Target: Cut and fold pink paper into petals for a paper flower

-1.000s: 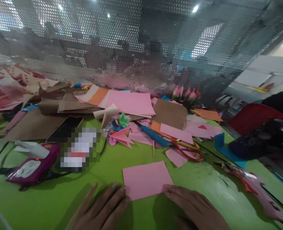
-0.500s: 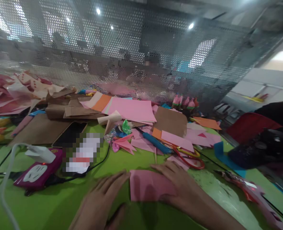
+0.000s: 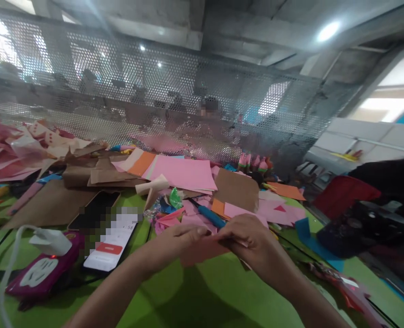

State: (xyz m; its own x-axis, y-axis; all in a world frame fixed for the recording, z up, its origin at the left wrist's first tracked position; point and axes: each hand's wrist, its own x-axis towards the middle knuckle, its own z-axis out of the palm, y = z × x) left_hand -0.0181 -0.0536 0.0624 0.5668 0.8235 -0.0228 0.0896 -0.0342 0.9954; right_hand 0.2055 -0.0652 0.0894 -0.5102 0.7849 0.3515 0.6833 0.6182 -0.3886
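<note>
A small piece of pink paper (image 3: pixel 200 252) is held up above the green table, between both hands. My left hand (image 3: pixel 179 241) grips its upper left edge, with the thumb along the top. The fingers of my right hand (image 3: pixel 248 239) pinch the paper's upper right part and hide that side of it. Just behind the hands lie a blue-handled tool (image 3: pixel 210 216) and pink paper scraps. The paper's lower edge hangs over the green tabletop (image 3: pixel 202 296).
A lit phone (image 3: pixel 111 248) and a purple power strip (image 3: pixel 44 271) with a white charger are at left. Stacked pink sheets (image 3: pixel 184 173) and brown paper (image 3: pixel 237 189) lie behind. A pink glue gun (image 3: pixel 354 291) rests at right. A perforated metal screen (image 3: pixel 174 105) stands beyond.
Both hands have lifted the pink paper off the table and closed on its top edge. Before, it lay flat under my right hand, with my left beside it. The view has tilted up.
</note>
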